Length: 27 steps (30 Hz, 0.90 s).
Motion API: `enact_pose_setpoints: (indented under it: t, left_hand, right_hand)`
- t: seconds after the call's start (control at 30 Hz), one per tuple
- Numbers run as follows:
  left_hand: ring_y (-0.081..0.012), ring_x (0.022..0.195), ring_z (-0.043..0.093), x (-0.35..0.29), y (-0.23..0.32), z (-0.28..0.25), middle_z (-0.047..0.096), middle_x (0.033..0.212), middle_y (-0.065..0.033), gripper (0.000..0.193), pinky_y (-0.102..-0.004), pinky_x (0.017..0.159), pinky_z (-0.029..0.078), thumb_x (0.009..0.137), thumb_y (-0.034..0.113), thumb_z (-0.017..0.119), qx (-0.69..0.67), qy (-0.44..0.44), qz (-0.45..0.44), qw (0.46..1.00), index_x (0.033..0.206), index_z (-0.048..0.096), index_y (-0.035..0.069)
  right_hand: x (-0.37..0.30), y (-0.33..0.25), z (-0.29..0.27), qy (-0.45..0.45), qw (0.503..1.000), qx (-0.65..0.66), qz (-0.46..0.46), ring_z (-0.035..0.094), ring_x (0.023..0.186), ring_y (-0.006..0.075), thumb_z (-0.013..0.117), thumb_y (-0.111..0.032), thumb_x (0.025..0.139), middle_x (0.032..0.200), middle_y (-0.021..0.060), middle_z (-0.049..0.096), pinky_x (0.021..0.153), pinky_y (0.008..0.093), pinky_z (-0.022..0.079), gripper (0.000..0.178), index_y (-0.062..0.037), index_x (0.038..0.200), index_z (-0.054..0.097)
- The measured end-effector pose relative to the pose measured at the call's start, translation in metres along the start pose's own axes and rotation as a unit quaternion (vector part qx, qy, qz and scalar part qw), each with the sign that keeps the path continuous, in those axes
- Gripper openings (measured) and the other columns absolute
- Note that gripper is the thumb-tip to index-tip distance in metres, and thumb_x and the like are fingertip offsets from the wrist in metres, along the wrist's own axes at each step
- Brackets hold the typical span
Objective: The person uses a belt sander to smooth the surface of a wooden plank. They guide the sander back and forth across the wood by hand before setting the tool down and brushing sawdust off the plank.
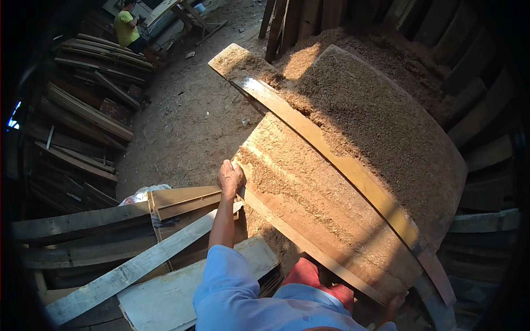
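Note:
A wide wooden panel point(309, 204) strewn with sawdust and shavings lies in front of me. My left hand point(230, 176) is closed around its near left corner. Low at the right, my right hand point(394, 304) is at the panel's near right corner; it is small and in shadow, so its fingers cannot be made out. A long, narrow yellowish wooden strip point(345, 163) runs across the work surface along the panel's far side. Beyond the strip, the broad worktop point(375, 118) is thickly covered in shavings, half in sunlight and half in shade.
Planks point(165, 251) and a pale flat board point(160, 300) are stacked close at my left. More timber point(91, 110) leans along the left side, and upright slabs point(469, 110) line the right. A person in a yellow top point(127, 28) is far off at the upper left.

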<state>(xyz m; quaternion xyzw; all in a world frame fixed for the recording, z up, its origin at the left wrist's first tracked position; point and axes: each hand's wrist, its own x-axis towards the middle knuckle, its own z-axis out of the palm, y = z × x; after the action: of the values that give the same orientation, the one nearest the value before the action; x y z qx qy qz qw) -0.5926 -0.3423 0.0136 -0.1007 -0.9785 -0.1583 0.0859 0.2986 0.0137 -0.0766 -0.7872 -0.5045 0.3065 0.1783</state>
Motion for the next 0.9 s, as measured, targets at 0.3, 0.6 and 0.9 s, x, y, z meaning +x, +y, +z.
enact_pose_setpoints:
  t: [0.3, 0.6, 0.9]
  left_hand:
    - [-0.0480, 0.085, 0.069, -0.114, -0.006, -0.037, 0.069, 0.092, -0.0291, 0.027, -0.0584, 0.075, 0.053, 0.096, 0.027, 0.059, 0.060, -0.013, -0.033, 0.998, 0.099, 0.061, 0.000]
    - [-0.0460, 0.114, 0.064, -0.130, -0.005, -0.048, 0.066, 0.122, -0.0286, 0.047, -0.0577, 0.099, 0.048, 0.103, 0.040, 0.047, 0.059, -0.116, -0.127, 0.983, 0.124, 0.059, 0.000]
    - [-0.0481, 0.117, 0.063, -0.154, 0.000, -0.063, 0.066, 0.126, -0.0294, 0.051, -0.0562, 0.103, 0.047, 0.105, 0.043, 0.045, 0.001, -0.199, -0.115, 0.973, 0.134, 0.055, 0.002]
  right_hand:
    - [0.028, 0.029, -0.054, -0.037, 0.980, -0.193, -0.010, 0.064, 0.110, 0.0494, 0.036, -0.057, 0.109, 0.122, 0.0350, 0.065, 0.092, 0.0564, 0.049, 0.075, 0.0113, 0.129, 0.059]
    - [0.016, -0.035, -0.033, -0.022, 0.945, -0.292, 0.147, 0.056, 0.132, 0.0448, 0.038, -0.051, 0.109, 0.141, 0.0291, 0.057, 0.110, 0.0587, 0.043, 0.059, -0.0111, 0.151, 0.045]
    - [0.002, 0.002, -0.001, 0.098, 0.980, -0.091, 0.148, 0.065, 0.114, 0.0364, 0.045, -0.054, 0.108, 0.124, 0.0234, 0.066, 0.100, 0.0518, 0.049, 0.062, -0.0086, 0.150, 0.048]
